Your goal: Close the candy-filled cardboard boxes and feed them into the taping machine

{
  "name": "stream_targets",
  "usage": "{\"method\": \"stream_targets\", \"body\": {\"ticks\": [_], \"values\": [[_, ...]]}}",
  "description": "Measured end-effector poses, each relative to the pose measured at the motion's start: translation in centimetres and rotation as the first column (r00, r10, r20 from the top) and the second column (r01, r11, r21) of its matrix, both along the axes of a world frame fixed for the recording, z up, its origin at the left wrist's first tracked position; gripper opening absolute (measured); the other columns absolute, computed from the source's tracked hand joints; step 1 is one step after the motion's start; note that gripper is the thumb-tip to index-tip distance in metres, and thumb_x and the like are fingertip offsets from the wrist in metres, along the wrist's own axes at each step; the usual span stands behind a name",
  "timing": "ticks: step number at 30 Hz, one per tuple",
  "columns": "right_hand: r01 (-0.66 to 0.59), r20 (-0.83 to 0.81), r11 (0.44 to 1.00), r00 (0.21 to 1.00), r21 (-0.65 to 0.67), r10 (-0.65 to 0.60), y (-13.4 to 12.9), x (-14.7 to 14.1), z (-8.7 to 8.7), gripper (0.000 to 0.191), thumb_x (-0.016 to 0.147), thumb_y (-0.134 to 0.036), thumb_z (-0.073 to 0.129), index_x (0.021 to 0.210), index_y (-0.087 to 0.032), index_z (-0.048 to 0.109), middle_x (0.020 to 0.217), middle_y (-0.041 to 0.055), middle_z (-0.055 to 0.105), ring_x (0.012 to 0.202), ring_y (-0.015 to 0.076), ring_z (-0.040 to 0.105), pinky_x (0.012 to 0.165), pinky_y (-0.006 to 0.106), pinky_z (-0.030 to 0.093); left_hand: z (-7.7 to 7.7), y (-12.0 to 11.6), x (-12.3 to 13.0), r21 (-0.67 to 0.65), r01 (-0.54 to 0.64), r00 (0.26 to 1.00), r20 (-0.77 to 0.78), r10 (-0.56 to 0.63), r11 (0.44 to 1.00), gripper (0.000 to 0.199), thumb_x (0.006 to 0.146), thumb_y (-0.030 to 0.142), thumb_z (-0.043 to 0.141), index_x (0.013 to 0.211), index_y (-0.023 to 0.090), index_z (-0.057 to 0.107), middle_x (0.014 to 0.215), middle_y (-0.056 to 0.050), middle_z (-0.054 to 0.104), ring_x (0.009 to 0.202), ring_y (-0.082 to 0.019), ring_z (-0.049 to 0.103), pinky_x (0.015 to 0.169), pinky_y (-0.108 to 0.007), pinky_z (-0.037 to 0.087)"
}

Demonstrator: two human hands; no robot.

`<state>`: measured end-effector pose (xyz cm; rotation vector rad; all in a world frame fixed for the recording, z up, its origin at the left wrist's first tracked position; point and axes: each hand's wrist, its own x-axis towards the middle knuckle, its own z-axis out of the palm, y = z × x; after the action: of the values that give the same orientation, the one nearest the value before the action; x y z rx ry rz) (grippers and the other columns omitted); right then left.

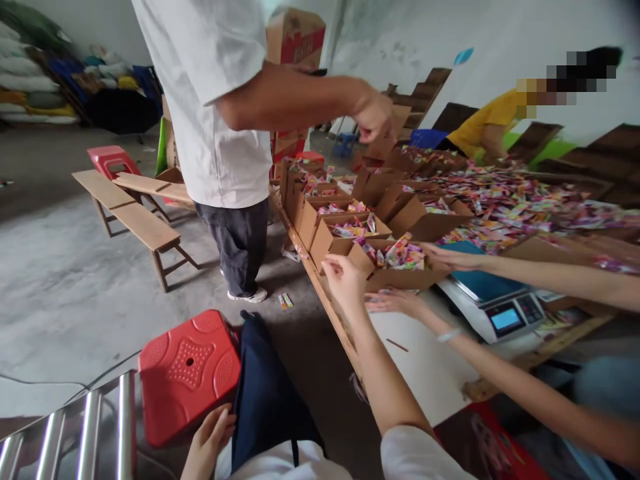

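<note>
Low in the view, my left hand point(213, 430) hangs beside my dark trouser leg, near the red stool point(190, 373); its fingers are slightly curled and apart, holding nothing. My right hand point(345, 280) is raised at the table edge, fingers bent and thumb near the index finger, at the side of an open cardboard box point(400, 277) filled with small colorful packets point(400, 253). Whether anything is between those fingertips is too small to tell. Just right of it, another person's two hands touch the same box, one at its far right corner and one below its near side.
A digital scale point(493, 300) stands on the table right of the box. More filled boxes and a packet heap point(510, 200) lie beyond. A person in white point(220, 120) stands ahead, another in yellow point(485, 130) bends behind the heap. Wooden benches point(135, 220) and a metal ladder point(90, 427) are left.
</note>
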<state>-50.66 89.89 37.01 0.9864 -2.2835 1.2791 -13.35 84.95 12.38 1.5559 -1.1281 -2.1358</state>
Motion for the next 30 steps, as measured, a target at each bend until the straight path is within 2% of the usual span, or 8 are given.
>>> {"method": "stream_targets", "body": {"ticks": [3, 6, 9, 13, 18, 23, 27, 30], "values": [[0.271, -0.128, 0.961, 0.953, -0.053, -0.276, 3.5, -2.2, 2.0, 0.047, 0.086, -0.051, 0.055, 0.114, -0.016, 0.068, 0.092, 0.0111, 0.074, 0.084, 0.0226, 0.070, 0.082, 0.035, 0.054, 1.6, 0.0, -1.3, -0.011, 0.035, 0.999, 0.009, -0.035, 0.999, 0.088, 0.047, 0.079, 0.077, 0.108, 0.016, 0.068, 0.098, -0.014, 0.075, 0.090, -0.030, 0.072, 0.086, -0.040, 0.054], [0.514, -0.033, 0.852, 0.854, -0.101, -0.519, 8.2, -5.0, 2.6, 0.070, 0.090, -0.056, 0.046, 0.137, -0.005, 0.049, 0.078, 0.0126, 0.070, 0.072, 0.0262, 0.067, 0.071, 0.038, 0.053, 2.9, -0.5, -3.4, -0.047, 0.136, 0.991, 0.002, -0.136, 0.990, 0.088, 0.050, 0.080, 0.074, 0.109, 0.014, 0.069, 0.098, -0.014, 0.075, 0.088, -0.028, 0.072, 0.084, -0.038, 0.054], [0.526, 0.007, 0.850, 0.850, 0.018, -0.526, 10.3, -6.2, 1.9, 0.081, 0.087, -0.060, 0.049, 0.145, -0.004, 0.041, 0.079, 0.0125, 0.068, 0.071, 0.0275, 0.065, 0.072, 0.041, 0.051, 4.1, -1.3, -6.3, -0.104, 0.259, 0.964, -0.033, -0.264, 0.960, 0.083, 0.053, 0.076, 0.075, 0.106, 0.013, 0.070, 0.093, -0.014, 0.074, 0.087, -0.028, 0.071, 0.081, -0.037, 0.054], [0.523, -0.151, 0.833, 0.852, 0.178, -0.502, 8.0, -5.8, 0.6, 0.082, 0.078, -0.062, 0.064, 0.142, -0.015, 0.049, 0.123, 0.0215, 0.058, 0.095, 0.0299, 0.061, 0.074, 0.037, 0.046, 5.9, -1.7, -10.9, -0.180, 0.358, 0.924, -0.070, -0.375, 0.916, 0.074, 0.058, 0.071, 0.076, 0.104, 0.013, 0.069, 0.091, -0.012, 0.073, 0.083, -0.024, 0.069, 0.076, -0.034, 0.052], [0.527, -0.190, 0.747, 0.848, 0.405, -0.495, 6.3, -6.6, -0.1, 0.033, 0.084, -0.045, 0.061, 0.092, -0.015, 0.072, 0.099, 0.0124, 0.063, 0.076, 0.0191, 0.052, 0.062, 0.028, 0.028, 8.3, 0.0, -15.8, -0.153, 0.451, 0.868, -0.153, -0.472, 0.879, 0.064, 0.068, 0.062, 0.075, 0.107, 0.012, 0.067, 0.094, -0.011, 0.073, 0.076, -0.016, 0.065, 0.071, -0.027, 0.048], [0.464, -0.216, 0.864, 0.879, 0.194, -0.424, 11.3, -5.8, 1.3, 0.039, 0.079, -0.052, 0.061, 0.065, -0.016, 0.065, 0.075, 0.0065, 0.062, 0.069, 0.0163, 0.050, 0.062, 0.028, 0.029, 9.8, 2.1, -19.6, -0.069, 0.478, 0.829, -0.294, -0.476, 0.876, 0.068, 0.072, 0.066, 0.071, 0.110, 0.011, 0.064, 0.100, -0.014, 0.072, 0.079, -0.016, 0.066, 0.074, -0.027, 0.047], [0.373, -0.128, 0.928, 0.921, 0.026, -0.367, 16.0, -2.3, 3.2, 0.052, 0.073, -0.068, 0.063, 0.062, -0.017, 0.064, 0.065, 0.0048, 0.061, 0.066, 0.0183, 0.055, 0.062, 0.029, 0.038, 11.2, 3.3, -23.4, 0.111, 0.474, 0.825, -0.403, -0.397, 0.873, 0.069, 0.089, 0.070, 0.047, 0.117, 0.008, 0.059, 0.115, -0.020, 0.067, 0.086, -0.020, 0.066, 0.083, -0.034, 0.048], [0.289, 0.043, 0.957, 0.956, 0.008, -0.289, 18.4, 2.1, 4.2, 0.047, 0.070, -0.065, 0.070, 0.060, -0.019, 0.062, 0.057, 0.0014, 0.057, 0.058, 0.0176, 0.053, 0.055, 0.029, 0.040, 11.8, 4.8, -25.1, 0.289, 0.555, 0.761, -0.555, -0.335, 0.780, 0.075, 0.093, 0.073, 0.027, 0.122, 0.012, 0.060, 0.127, -0.017, 0.064, 0.100, -0.026, 0.065, 0.094, -0.043, 0.044]]}}
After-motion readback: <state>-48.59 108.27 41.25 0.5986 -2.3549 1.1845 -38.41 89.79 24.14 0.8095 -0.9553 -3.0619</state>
